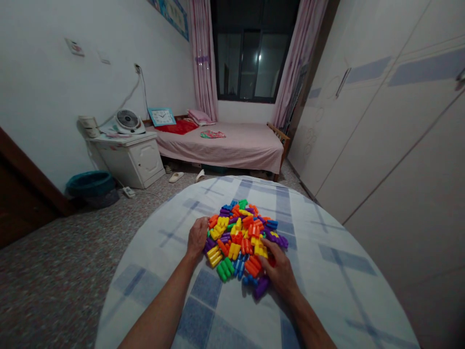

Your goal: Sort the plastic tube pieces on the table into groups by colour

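Observation:
A heap of plastic building blocks [236, 249] in yellow, orange, green, blue and purple lies on the round table. Against its left side rests my left hand [198, 237], cupped and open, with its fingertips partly hidden by the blocks. My right hand [279, 266] reaches into the right side of the heap. Its thumb and forefinger close around a yellow toy block [260, 248]. Beneath that hand, a purple block [261, 287] sits at the near edge of the heap. A green block [225, 269] and a yellow block [214, 256] lie at the near left.
A blue-and-white checked cloth [152, 286] covers the table. Beyond it stands a bed [232, 150] with a pink sheet. At left are a white cabinet [145, 162] with a fan [128, 120] on top and a bin [92, 189]. A tall wardrobe [363, 121] lines the right.

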A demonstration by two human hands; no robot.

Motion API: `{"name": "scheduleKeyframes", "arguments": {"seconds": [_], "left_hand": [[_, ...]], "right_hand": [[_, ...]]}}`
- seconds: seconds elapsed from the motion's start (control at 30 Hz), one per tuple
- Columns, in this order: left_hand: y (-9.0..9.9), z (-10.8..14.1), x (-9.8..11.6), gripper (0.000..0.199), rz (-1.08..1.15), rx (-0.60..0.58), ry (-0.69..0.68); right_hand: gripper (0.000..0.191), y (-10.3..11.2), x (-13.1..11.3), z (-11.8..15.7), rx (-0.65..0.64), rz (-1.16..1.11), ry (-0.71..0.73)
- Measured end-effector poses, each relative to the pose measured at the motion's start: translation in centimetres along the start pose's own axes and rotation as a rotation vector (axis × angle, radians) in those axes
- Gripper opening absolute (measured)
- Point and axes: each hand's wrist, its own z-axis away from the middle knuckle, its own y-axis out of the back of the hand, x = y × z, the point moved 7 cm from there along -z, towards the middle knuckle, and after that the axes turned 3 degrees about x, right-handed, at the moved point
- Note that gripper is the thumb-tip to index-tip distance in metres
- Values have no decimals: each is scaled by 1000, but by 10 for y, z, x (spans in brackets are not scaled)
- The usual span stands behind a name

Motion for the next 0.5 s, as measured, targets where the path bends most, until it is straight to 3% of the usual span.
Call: {"name": "scheduleKeyframes", "arguments": {"seconds": [0.13, 0.37, 0.5], "left_hand": [[-1, 1, -1, 46, -15, -11, -28], [-2, 0, -1, 44, -63, -22, -51], [-1, 0, 0, 44, -64, -23, -34]], "right_hand": [[37, 8, 3, 1, 117, -23, -45], [41, 60, -7, 9, 583, 85, -41], [46, 89, 23, 13, 725, 186, -182]]}}
